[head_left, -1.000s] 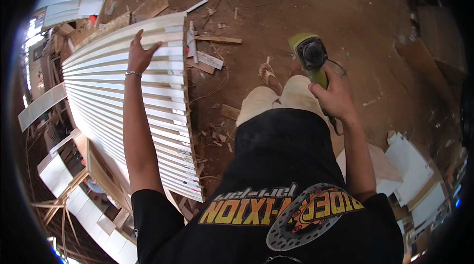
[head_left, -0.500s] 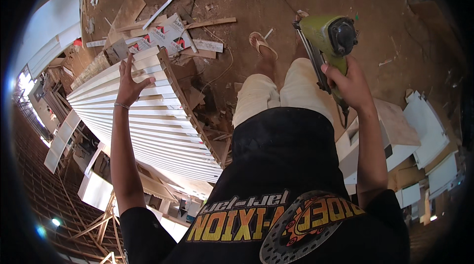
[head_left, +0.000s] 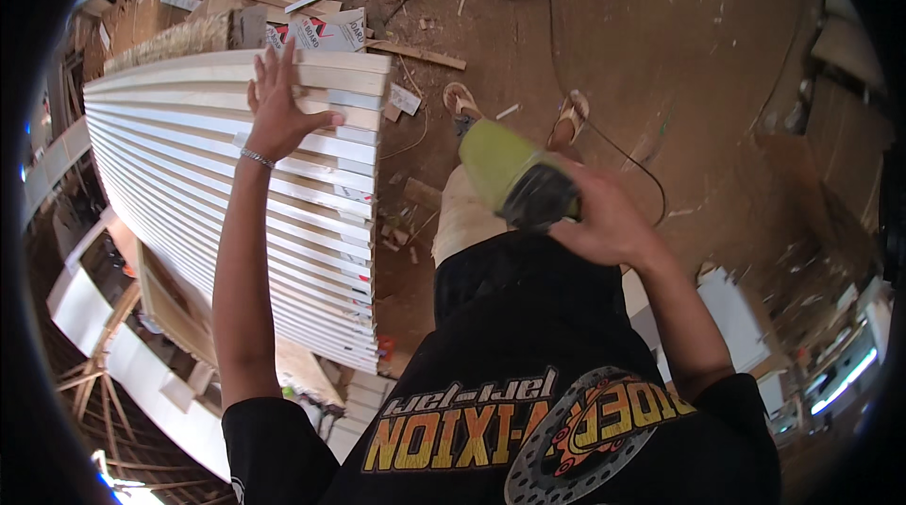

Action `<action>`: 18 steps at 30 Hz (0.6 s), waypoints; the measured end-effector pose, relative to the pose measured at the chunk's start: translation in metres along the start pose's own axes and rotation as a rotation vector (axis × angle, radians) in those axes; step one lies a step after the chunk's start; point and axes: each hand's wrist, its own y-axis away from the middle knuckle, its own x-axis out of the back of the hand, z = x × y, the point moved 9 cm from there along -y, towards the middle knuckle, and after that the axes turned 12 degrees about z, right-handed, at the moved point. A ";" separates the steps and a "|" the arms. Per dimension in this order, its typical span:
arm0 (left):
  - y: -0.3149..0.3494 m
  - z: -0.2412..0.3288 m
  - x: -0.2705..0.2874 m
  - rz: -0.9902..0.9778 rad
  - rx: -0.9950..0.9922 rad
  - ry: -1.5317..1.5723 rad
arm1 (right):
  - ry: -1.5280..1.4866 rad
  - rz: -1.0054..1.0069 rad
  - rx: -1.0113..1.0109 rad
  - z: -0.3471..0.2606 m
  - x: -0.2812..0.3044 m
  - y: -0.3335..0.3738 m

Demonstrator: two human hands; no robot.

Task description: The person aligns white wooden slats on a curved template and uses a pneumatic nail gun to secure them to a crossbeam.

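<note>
- Looking down from the head view, I see the left hand [head_left: 278,118] at ten o'clock, fingers spread and thumb out, laid over the slats and gripping nothing.
- That slatted panel [head_left: 255,212], pale and white-striped, fills nine o'clock.
- Toward three o'clock the right hand [head_left: 609,217] is grasping a green-and-black nail gun [head_left: 500,165], just above centre; the tool's body hides some fingers.
- Yellow and white lettering crosses the black shirt [head_left: 528,316] at six o'clock.
- A board scrap [head_left: 330,28] with red-and-black print lies at eleven.
- The brown floor [head_left: 708,80] carries debris, plus a dark cable [head_left: 551,24] at one o'clock.
</note>
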 end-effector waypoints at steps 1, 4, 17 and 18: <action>-0.001 -0.001 0.001 0.010 -0.001 0.032 | 0.005 -0.023 0.001 -0.008 -0.019 -0.009; 0.008 -0.002 0.004 0.140 0.025 0.126 | 0.099 0.011 -0.116 -0.045 -0.052 -0.032; 0.047 -0.035 0.002 0.355 0.319 0.313 | 0.518 0.116 -0.266 -0.121 -0.125 -0.071; 0.046 -0.036 0.003 0.357 0.324 0.331 | 0.517 0.128 -0.281 -0.120 -0.127 -0.074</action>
